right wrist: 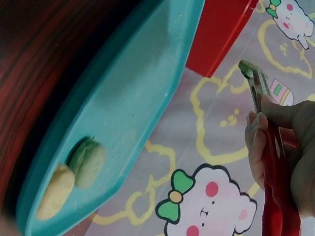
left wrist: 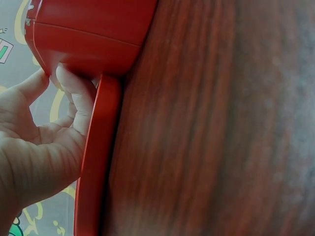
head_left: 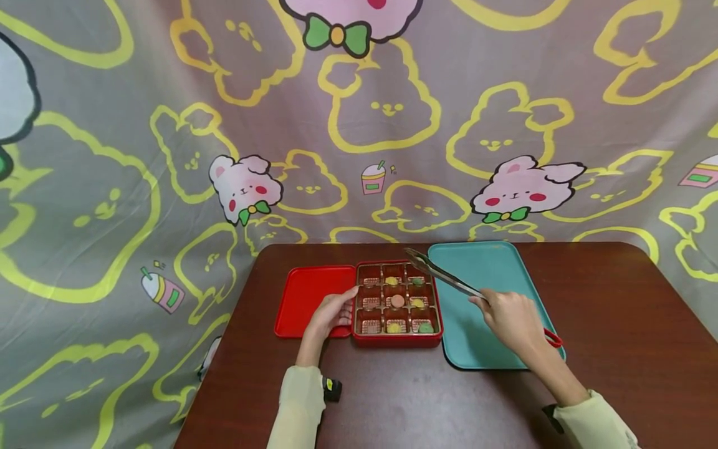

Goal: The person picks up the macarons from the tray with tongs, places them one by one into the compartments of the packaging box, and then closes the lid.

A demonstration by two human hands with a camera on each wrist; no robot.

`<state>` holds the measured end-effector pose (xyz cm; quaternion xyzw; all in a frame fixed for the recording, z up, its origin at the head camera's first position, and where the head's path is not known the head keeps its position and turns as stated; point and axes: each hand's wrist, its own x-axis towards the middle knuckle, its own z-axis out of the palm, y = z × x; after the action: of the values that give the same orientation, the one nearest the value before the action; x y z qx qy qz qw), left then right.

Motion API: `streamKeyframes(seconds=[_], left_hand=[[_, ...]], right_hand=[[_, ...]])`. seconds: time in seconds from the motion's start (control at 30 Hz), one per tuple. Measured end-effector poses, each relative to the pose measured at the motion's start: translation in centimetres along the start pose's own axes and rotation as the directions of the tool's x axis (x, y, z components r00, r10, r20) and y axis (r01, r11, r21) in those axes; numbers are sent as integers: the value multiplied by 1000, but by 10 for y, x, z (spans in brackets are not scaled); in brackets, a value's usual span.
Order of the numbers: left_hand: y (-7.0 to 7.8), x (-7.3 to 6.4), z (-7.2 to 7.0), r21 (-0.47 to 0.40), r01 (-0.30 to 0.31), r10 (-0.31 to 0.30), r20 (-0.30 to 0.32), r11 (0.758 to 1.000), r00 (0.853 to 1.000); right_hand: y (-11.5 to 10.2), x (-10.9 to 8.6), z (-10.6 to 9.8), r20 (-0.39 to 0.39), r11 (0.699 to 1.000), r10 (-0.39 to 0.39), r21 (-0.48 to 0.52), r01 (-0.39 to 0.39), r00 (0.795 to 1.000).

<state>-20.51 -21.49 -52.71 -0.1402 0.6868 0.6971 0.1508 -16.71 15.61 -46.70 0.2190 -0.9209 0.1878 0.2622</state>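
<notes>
A red box (head_left: pixel 397 341) with a divided insert holds several yellow, green and pink macarons; the compartments in its left column hold none. My left hand (head_left: pixel 335 310) is at the box's left side, its thumb at the rim; the left wrist view shows thumb and fingers touching the outer wall (left wrist: pixel 88 42). My right hand (head_left: pixel 510 321) grips metal tongs (head_left: pixel 449 277) with red handles (right wrist: pixel 275 182), over the teal tray (head_left: pixel 477 349). Their tips point left, near the box's back right corner. A green macaron (right wrist: pixel 248 68) shows at the tips in the right wrist view.
A flat red lid (head_left: pixel 314 299) lies against the box's left side, partly under my left hand. Inside the teal tray are a green macaron (right wrist: pixel 87 163) and a yellow macaron (right wrist: pixel 56 191), side by side. A patterned curtain (head_left: pixel 387 206) hangs behind the brown table (head_left: pixel 617 312).
</notes>
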Motion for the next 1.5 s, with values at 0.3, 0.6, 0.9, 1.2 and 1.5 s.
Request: streamKeyframes(seconds=[0.3,0.6,0.9,1.2,1.5], left_hand=[[3,2,1,2,15,-15,-3,1000,1000],[4,3,0,4,16,-16,-8,1000,1000],[1,4,-1,-7,7,-7,10,1000,1000],[0,2,0,-10,6,-6,11,1000,1000],[-1,2,0,-12,8,-8,4,1000,1000]], right_hand=[[-13,10,7,40,1000,11,1,-11,999],[-23,19,17,58,1000,-11,19,10,998],[-34,22,29,98,999,-11,33,8,995],[-43,25,41,110,999,-24,39,19,994],[-47,24,48,122,999,-18,38,13,992]])
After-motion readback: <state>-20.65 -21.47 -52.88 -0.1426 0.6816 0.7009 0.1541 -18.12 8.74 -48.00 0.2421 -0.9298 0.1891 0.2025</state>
